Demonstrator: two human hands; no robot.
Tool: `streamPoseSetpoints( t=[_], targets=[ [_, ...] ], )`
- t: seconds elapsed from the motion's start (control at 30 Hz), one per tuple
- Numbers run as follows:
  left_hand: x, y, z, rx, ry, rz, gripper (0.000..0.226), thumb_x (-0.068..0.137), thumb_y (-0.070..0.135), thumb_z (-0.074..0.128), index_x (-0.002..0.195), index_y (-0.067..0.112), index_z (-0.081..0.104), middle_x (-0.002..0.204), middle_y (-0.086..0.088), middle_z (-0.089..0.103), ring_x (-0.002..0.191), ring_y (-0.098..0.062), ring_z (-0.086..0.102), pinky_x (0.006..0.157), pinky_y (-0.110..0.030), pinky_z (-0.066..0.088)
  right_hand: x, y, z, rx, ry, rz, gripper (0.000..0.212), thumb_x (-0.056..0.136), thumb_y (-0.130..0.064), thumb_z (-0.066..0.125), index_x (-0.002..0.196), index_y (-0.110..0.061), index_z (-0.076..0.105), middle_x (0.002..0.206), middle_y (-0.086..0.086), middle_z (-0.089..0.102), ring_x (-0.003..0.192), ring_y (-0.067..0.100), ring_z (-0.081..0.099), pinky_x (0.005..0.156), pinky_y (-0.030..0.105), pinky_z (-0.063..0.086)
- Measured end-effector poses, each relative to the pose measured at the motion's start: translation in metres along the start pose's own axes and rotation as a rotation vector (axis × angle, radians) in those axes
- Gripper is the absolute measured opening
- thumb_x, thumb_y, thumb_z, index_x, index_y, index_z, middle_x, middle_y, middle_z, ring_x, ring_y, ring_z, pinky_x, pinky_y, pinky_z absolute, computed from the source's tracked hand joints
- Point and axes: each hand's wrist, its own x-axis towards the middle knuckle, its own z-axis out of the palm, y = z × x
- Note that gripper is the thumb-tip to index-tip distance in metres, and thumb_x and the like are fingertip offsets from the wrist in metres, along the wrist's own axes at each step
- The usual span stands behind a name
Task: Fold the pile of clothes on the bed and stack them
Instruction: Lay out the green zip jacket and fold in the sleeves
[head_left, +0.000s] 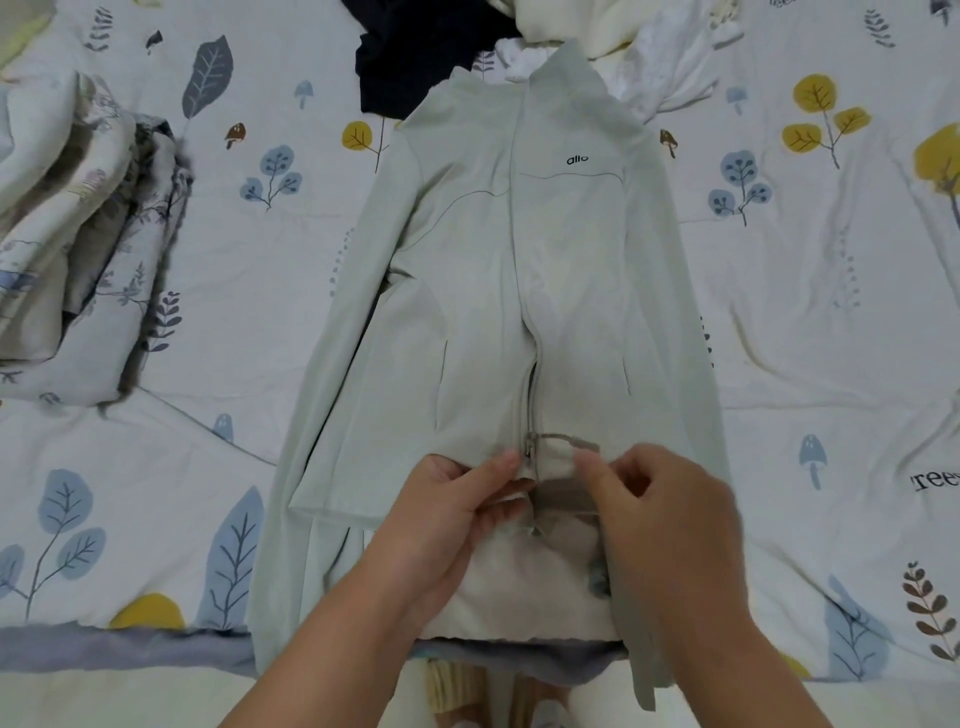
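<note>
A pale green zip jacket lies flat, front up, on the bed with its collar pointing away from me and its sleeves down both sides. The zipper slider sits near the hem, its pull tab lying to the right. My left hand pinches the hem just left of the zipper. My right hand pinches the hem on the right side, thumb near the pull tab. Beyond the collar lies the pile: a dark navy garment and cream and white clothes.
The bed is covered by a white sheet printed with leaves and mushrooms. A folded floral quilt lies at the left. The bed's near edge runs along the bottom of the view.
</note>
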Motion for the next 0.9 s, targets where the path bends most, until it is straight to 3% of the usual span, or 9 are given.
streamPoseSetpoints(
  t=[0.07,0.1,0.17,0.27,0.37,0.47,0.57,0.7,0.9],
  targets=[
    [0.0,-0.003,0.001,0.006,0.008,0.016,0.024,0.071,0.019,0.063,0.083,0.0,0.074,0.087,-0.018,0.072,0.075,-0.019,0.07,0.068,-0.023,0.057,0.001,-0.001,0.0,-0.052,0.228,-0.256,0.017,0.084,-0.037,0.062,0.077,-0.022,0.058,0.074,-0.009,0.055,0.07,0.013,0.052,0.061,0.028,0.037],
    [-0.001,-0.005,0.003,0.021,0.017,0.029,0.026,0.071,0.019,0.063,0.085,0.001,0.074,0.088,-0.019,0.072,0.076,-0.02,0.07,0.07,-0.024,0.057,0.005,-0.002,0.001,-0.019,0.188,-0.327,0.014,0.084,-0.033,0.064,0.091,-0.021,0.061,0.085,-0.009,0.054,0.08,0.012,0.051,0.068,0.027,0.037],
    [-0.002,-0.007,0.003,0.053,0.022,0.054,0.028,0.071,0.022,0.064,0.088,0.002,0.074,0.091,-0.019,0.072,0.081,-0.021,0.07,0.071,-0.023,0.056,0.016,-0.004,0.004,0.069,-0.074,-0.355,0.025,0.082,-0.025,0.069,0.107,-0.02,0.065,0.092,-0.01,0.055,0.087,0.007,0.052,0.076,0.022,0.041],
    [-0.003,-0.008,0.003,0.089,0.033,0.095,0.028,0.064,0.026,0.07,0.082,0.006,0.076,0.087,-0.016,0.073,0.082,-0.02,0.071,0.069,-0.021,0.055,0.024,-0.008,0.007,0.119,-0.237,-0.383,0.012,0.077,-0.016,0.073,0.082,-0.025,0.066,0.076,-0.012,0.058,0.07,0.001,0.053,0.066,0.011,0.04],
    [-0.004,-0.008,0.002,0.153,0.111,0.121,0.028,0.055,0.026,0.076,0.073,0.005,0.076,0.077,-0.02,0.071,0.072,-0.022,0.07,0.065,-0.023,0.056,0.028,-0.007,0.007,0.077,-0.264,-0.459,0.023,0.077,-0.013,0.072,0.066,-0.023,0.054,0.066,-0.01,0.053,0.064,0.004,0.047,0.059,0.016,0.035],
    [-0.006,-0.007,0.004,0.266,0.162,0.114,0.003,0.066,0.011,0.078,0.064,0.012,0.075,0.068,-0.015,0.071,0.062,-0.018,0.069,0.059,-0.02,0.055,0.031,-0.003,0.005,0.059,-0.33,-0.461,0.03,0.082,-0.013,0.065,0.062,-0.025,0.046,0.055,-0.011,0.048,0.055,0.005,0.044,0.054,0.014,0.034],
    [-0.006,-0.008,0.006,0.322,0.19,0.108,0.024,0.074,0.003,0.074,0.055,0.018,0.074,0.061,-0.008,0.071,0.058,-0.014,0.068,0.056,-0.018,0.054,0.039,-0.009,0.002,-0.048,-0.328,-0.504,0.029,0.085,-0.012,0.061,0.065,-0.022,0.043,0.054,-0.01,0.044,0.053,0.008,0.044,0.055,0.027,0.041],
    [-0.006,-0.007,0.007,0.276,0.246,0.071,0.024,0.073,0.004,0.075,0.053,0.017,0.073,0.062,-0.011,0.071,0.058,-0.016,0.069,0.055,-0.018,0.054,0.071,-0.028,-0.005,-0.071,-0.179,-0.541,0.024,0.085,-0.01,0.061,0.068,-0.018,0.044,0.058,-0.009,0.047,0.058,0.017,0.048,0.06,0.033,0.043],
    [0.001,-0.002,0.005,0.241,0.254,0.057,0.021,0.074,0.006,0.074,0.059,0.021,0.075,0.066,-0.011,0.072,0.062,-0.019,0.07,0.059,-0.021,0.056,0.115,-0.051,0.003,-0.114,-0.16,-0.533,0.025,0.088,-0.013,0.058,0.068,-0.017,0.045,0.063,-0.003,0.051,0.064,0.022,0.05,0.065,0.038,0.047]
  ],
)
